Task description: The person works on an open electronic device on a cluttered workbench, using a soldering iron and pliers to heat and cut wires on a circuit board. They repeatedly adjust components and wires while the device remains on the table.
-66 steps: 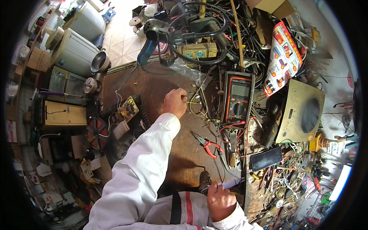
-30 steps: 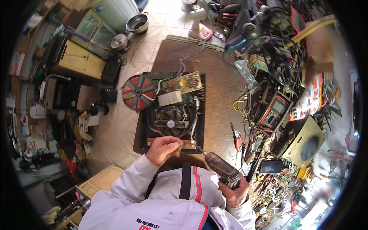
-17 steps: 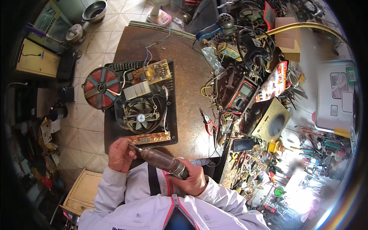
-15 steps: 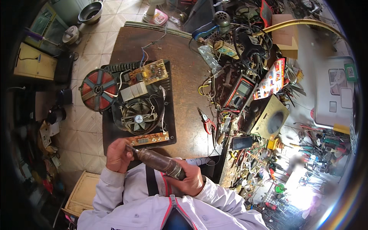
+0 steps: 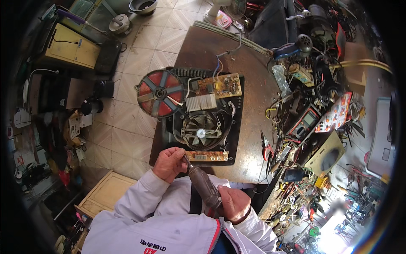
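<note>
Over my lap, just off the near edge of the table, I hold a brown, cylindrical electric screwdriver (image 5: 204, 185). My right hand (image 5: 234, 204) is wrapped round its rear end. My left hand (image 5: 170, 164) pinches at the metal bit on its front end; whether something small is also between those fingers I cannot make out. Close beyond lies an opened induction cooker base (image 5: 237, 127), black, with a fan (image 5: 201, 133), a finned heat sink (image 5: 201, 103), a circuit board (image 5: 228, 84) and a narrow control board (image 5: 208, 156). Its round red coil (image 5: 158, 93) overhangs the left side.
Red-handled pliers (image 5: 266, 148) lie on the brown table (image 5: 258, 122) right of the cooker. Farther right are a multimeter (image 5: 306, 122), a dark phone (image 5: 293, 175), a square speaker (image 5: 327, 156) and heaped tools and wires. A wooden drawer box (image 5: 108, 192) stands at my left.
The whole view has swung, so the table and its things sit farther right in the picture. The electric screwdriver points more steeply away from me. Both hands keep their places on it.
</note>
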Tool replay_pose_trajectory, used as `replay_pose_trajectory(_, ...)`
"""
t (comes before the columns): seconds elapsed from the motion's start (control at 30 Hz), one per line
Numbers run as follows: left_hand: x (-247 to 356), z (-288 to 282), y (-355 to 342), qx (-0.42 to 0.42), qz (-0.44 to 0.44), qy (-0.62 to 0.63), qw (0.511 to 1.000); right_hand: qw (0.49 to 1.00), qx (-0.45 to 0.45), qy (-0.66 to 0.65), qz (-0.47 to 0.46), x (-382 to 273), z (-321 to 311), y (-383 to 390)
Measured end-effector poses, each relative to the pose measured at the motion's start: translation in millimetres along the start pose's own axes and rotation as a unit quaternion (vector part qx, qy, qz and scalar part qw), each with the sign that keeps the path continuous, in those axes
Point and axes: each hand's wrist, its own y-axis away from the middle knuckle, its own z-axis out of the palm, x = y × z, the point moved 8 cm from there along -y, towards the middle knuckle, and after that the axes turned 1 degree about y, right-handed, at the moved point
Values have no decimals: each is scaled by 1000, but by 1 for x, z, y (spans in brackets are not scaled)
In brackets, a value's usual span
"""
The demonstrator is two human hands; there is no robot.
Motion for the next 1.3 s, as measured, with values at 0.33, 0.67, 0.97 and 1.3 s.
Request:
replay_pose_trajectory(0.33,13,3,-13,24,25,16,999,949,0,-156,274,14,13,-19)
replay_pose_trajectory(0.67,8,15,-24,27,45,-24,998,941,49,-187,279,25,0,-6)
replay_pose_trajectory(0.97,-24,105,-49,15,36,-268,963,882,198,-133,406,91,-38,104)
replay_pose_trajectory(1.3,-120,201,-109,-108,49,-425,897,766,324,-101,546,183,-52,213)
